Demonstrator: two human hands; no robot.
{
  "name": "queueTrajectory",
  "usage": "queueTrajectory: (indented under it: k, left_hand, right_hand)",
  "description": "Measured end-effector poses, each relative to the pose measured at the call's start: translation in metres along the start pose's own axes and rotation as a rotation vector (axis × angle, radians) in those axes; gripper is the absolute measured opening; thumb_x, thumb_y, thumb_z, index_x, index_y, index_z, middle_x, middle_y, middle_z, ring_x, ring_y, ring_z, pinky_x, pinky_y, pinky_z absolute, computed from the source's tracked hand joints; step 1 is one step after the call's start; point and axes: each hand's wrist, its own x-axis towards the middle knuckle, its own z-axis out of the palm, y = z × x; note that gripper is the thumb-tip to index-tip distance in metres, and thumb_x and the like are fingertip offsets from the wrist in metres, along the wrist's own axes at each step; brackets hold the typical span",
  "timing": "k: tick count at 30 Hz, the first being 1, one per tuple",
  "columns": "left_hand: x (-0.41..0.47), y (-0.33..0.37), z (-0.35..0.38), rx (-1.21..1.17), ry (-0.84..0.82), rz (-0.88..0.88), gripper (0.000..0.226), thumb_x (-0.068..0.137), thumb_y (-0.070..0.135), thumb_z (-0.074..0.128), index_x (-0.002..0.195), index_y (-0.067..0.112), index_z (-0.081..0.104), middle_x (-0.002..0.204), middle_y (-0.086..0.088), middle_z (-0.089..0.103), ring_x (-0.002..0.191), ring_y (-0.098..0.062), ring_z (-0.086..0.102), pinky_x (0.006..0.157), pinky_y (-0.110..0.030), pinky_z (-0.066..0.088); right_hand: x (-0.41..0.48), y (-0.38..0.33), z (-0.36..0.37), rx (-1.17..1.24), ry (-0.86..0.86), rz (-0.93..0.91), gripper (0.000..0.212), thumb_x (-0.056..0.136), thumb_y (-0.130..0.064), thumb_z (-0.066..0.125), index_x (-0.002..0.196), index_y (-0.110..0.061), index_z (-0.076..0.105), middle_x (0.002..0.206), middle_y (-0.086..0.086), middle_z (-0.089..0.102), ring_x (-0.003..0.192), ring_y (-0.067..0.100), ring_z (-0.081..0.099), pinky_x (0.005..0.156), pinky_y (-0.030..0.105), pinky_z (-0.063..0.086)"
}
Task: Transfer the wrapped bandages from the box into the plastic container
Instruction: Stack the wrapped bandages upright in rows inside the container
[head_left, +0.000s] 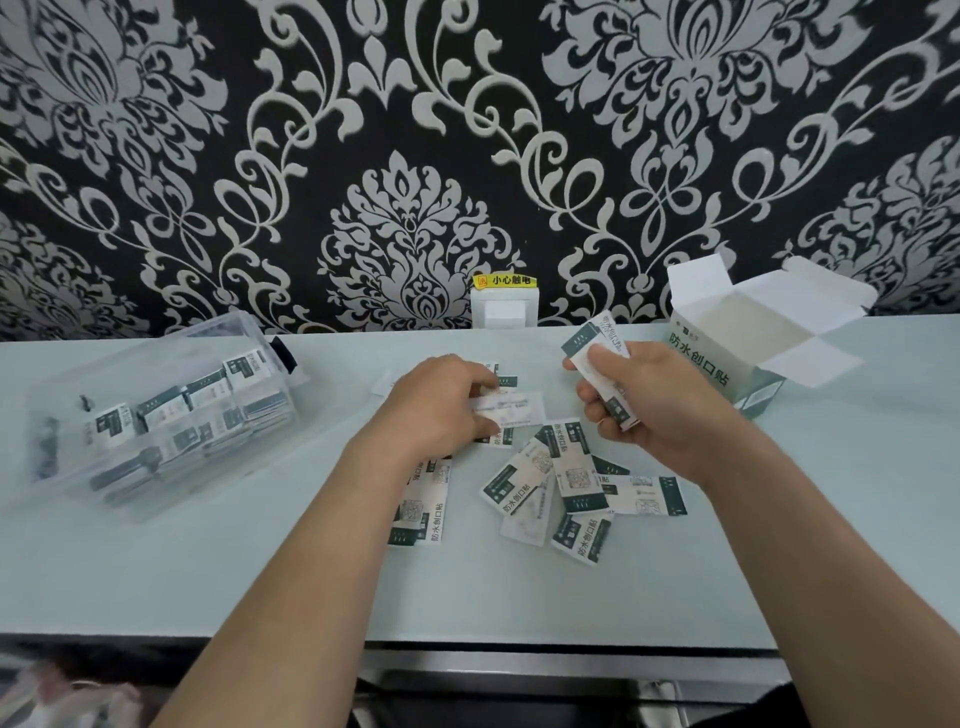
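Indoors, over a pale table (519, 597) by damask wallpaper (415, 156), right hand (660, 405) grips stacked bandages (597, 343); left hand (431, 405) seemingly pinches one wrapper (519, 408).

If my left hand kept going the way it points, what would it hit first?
Probably the loose bandages just beyond the left hand, which pinches a wrapped bandage; after them the white wall socket. Depth is unclear.

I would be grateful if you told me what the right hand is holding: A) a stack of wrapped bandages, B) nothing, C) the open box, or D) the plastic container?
A: the right hand grips a stack of wrapped bandages, while the box stands apart behind it and the plastic container sits far to the left.
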Motion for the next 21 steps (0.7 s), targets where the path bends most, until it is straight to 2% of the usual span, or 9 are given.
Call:
queueTrajectory:
  k: [4,7,9,11,14,16,17,19,21]
  left_hand:
    - [-0.001,0.0,0.001,-0.052,-0.002,-0.034,0.037,0.082,0.026,0.075,0.118,0.031,0.066,0.116,0.005,0.065,0.109,-0.019,0.056,0.101,-0.042,0.042]
    - [-0.002,-0.004,-0.001,-0.203,0.089,-0.001,0.018,0.088,0.025,0.068,0.106,0.028,0.072,0.097,0.011,0.067,0.094,-0.011,0.06,0.093,-0.034,0.047]
    - [-0.005,-0.002,-0.006,-0.366,0.267,0.012,0.013,0.09,0.026,0.066,0.101,0.025,0.074,0.085,0.016,0.066,0.08,-0.003,0.06,0.082,-0.025,0.049]
    - [-0.008,0.005,-0.011,-0.491,0.511,0.007,0.011,0.09,0.027,0.065,0.097,0.025,0.074,0.079,0.013,0.067,0.073,-0.005,0.06,0.072,-0.026,0.052]
    - [-0.019,0.026,-0.004,-0.273,0.69,0.158,0.013,0.091,0.025,0.064,0.093,0.018,0.074,0.079,0.004,0.064,0.069,-0.014,0.056,0.067,-0.031,0.05]
    - [-0.025,0.042,0.008,-0.126,0.646,0.29,0.014,0.089,0.022,0.06,0.086,0.013,0.071,0.077,-0.001,0.06,0.066,-0.02,0.055,0.063,-0.034,0.048]
    - [-0.028,0.048,0.011,-0.11,0.563,0.322,0.014,0.086,0.022,0.059,0.084,0.012,0.068,0.078,-0.002,0.058,0.068,-0.022,0.055,0.065,-0.037,0.048]
    - [-0.032,0.05,0.01,-0.171,0.361,0.352,0.017,0.081,0.025,0.055,0.087,0.015,0.068,0.082,0.001,0.061,0.075,-0.02,0.056,0.071,-0.038,0.05]
    - [-0.035,0.043,-0.001,-0.338,0.326,0.363,0.021,0.081,0.024,0.056,0.092,0.022,0.073,0.089,0.007,0.067,0.083,-0.014,0.06,0.078,-0.036,0.051]
  right_hand:
    - [0.002,0.0,0.0,0.015,0.013,0.075,0.033,0.103,-0.023,0.041,0.114,0.0,0.062,0.071,0.005,0.051,0.055,0.012,0.043,0.049,0.021,0.033]
    - [0.005,0.0,0.005,0.138,0.005,0.122,0.035,0.103,-0.027,0.041,0.116,-0.001,0.061,0.069,0.004,0.05,0.053,0.011,0.041,0.047,0.02,0.031]
    - [0.007,0.0,0.01,0.264,-0.015,0.144,0.038,0.103,-0.033,0.041,0.114,-0.003,0.061,0.067,0.003,0.049,0.052,0.01,0.041,0.044,0.019,0.03]
    - [0.008,0.0,0.016,0.383,-0.042,0.152,0.042,0.101,-0.043,0.042,0.111,-0.006,0.06,0.068,0.003,0.049,0.053,0.01,0.042,0.045,0.019,0.032]
    - [0.006,0.001,0.032,0.479,-0.148,0.134,0.053,0.098,-0.051,0.045,0.117,-0.005,0.061,0.073,0.005,0.059,0.063,0.015,0.056,0.058,0.025,0.047]
    - [0.003,0.001,0.046,0.492,-0.188,0.111,0.05,0.099,-0.047,0.044,0.113,-0.003,0.064,0.085,0.009,0.071,0.077,0.019,0.068,0.067,0.03,0.054]
    - [0.003,0.0,0.051,0.505,-0.159,0.114,0.044,0.101,-0.042,0.044,0.105,-0.003,0.066,0.084,0.01,0.073,0.077,0.019,0.07,0.067,0.03,0.055]
    - [0.005,-0.003,0.052,0.508,-0.028,0.111,0.036,0.103,-0.032,0.044,0.09,-0.006,0.065,0.071,0.008,0.07,0.065,0.018,0.069,0.062,0.028,0.054]
    - [0.007,-0.004,0.048,0.444,0.014,0.085,0.03,0.102,-0.028,0.044,0.096,-0.007,0.065,0.072,0.008,0.069,0.06,0.017,0.067,0.059,0.029,0.054]
